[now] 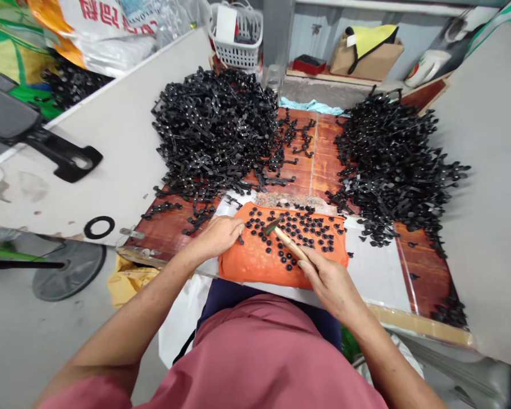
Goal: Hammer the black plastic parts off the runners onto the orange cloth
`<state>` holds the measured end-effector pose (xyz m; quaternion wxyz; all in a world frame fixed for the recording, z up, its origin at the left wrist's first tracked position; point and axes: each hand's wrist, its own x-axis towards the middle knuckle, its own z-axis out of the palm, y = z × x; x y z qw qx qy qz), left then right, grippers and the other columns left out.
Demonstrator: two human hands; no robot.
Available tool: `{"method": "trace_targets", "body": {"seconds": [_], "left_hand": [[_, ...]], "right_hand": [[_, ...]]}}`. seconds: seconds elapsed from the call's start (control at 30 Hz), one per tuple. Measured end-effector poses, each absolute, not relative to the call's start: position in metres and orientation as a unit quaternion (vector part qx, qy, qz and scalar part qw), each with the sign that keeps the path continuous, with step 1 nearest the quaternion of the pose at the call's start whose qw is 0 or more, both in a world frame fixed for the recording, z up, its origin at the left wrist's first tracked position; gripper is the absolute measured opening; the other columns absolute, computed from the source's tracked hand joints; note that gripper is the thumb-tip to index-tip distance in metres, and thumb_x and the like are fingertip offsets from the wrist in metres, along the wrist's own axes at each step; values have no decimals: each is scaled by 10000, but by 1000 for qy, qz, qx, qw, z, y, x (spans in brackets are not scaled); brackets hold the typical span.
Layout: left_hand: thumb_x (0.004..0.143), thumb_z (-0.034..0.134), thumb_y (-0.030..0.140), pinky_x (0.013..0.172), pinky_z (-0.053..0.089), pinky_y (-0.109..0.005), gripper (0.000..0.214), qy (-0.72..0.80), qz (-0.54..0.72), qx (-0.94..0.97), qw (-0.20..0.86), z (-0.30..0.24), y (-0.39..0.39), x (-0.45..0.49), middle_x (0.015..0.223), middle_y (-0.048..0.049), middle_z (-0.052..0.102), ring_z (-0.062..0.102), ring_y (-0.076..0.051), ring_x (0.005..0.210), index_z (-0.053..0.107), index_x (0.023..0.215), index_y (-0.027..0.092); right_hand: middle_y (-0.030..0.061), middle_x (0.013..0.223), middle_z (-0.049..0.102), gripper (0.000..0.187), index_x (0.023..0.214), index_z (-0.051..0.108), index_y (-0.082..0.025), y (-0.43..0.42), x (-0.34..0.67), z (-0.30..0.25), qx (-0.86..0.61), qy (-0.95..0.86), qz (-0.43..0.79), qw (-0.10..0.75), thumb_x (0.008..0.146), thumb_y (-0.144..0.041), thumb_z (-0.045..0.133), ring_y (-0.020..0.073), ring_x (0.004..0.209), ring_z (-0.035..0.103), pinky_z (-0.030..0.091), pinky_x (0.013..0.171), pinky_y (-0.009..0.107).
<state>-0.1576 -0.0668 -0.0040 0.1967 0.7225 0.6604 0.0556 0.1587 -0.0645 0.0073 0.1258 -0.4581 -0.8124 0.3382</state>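
Observation:
My right hand (330, 278) is wrapped round the wooden handle of a small hammer (290, 244). The hammer's dark metal head hangs over an orange cloth pad (247, 264), on which many small round black caps (288, 262) stand in loose rows. At the pad's left edge my left hand (221, 234) is closed, its fingertips pinching a small black part (241, 240) that is mostly hidden by the fingers. Behind the pad on the left rises a large heap of black plastic pieces (213, 130), with several strays around its foot.
A second heap of black pieces (387, 159) stands on the right of the reddish wooden table (323, 153). Light boards (123, 108) wall the table on both sides. At the back are a white basket (238, 54), a red box (309, 65) and a mug (428, 67).

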Motion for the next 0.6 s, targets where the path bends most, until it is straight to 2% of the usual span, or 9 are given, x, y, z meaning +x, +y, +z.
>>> {"method": "trace_targets", "body": {"seconds": [0.17,0.33,0.47,0.6], "left_hand": [[968,396,287,756,421,-304,339,653,60,723,216,-1,-65,-161,764,-63,703,644,-219,760,601,708,215],[964,405,291,756,421,-302,340,646,70,722,237,-2,-61,-164,786,-57,735,656,-217,773,639,730,211],[974,416,284,787,426,-291,334,645,81,724,231,-6,-61,-165,780,-44,734,660,-206,802,654,752,211],[991,409,277,801,429,-289,346,642,74,731,219,-8,-63,-164,777,-45,714,652,-202,798,638,741,207]], "right_hand": [[59,946,791,450,1470,596,-265,-52,141,16,-448,-838,290,114,1057,-348,439,218,767,728,528,704,296],[53,979,792,516,1570,485,-312,-41,122,15,-414,-872,218,146,1056,-304,443,196,740,713,517,692,278],[53,862,773,520,1548,521,-303,-36,111,9,-415,-892,153,90,1030,-272,485,198,668,681,495,638,276],[72,904,766,530,1586,466,-286,-39,109,11,-413,-895,130,102,1057,-291,435,204,732,698,509,670,279]]}}
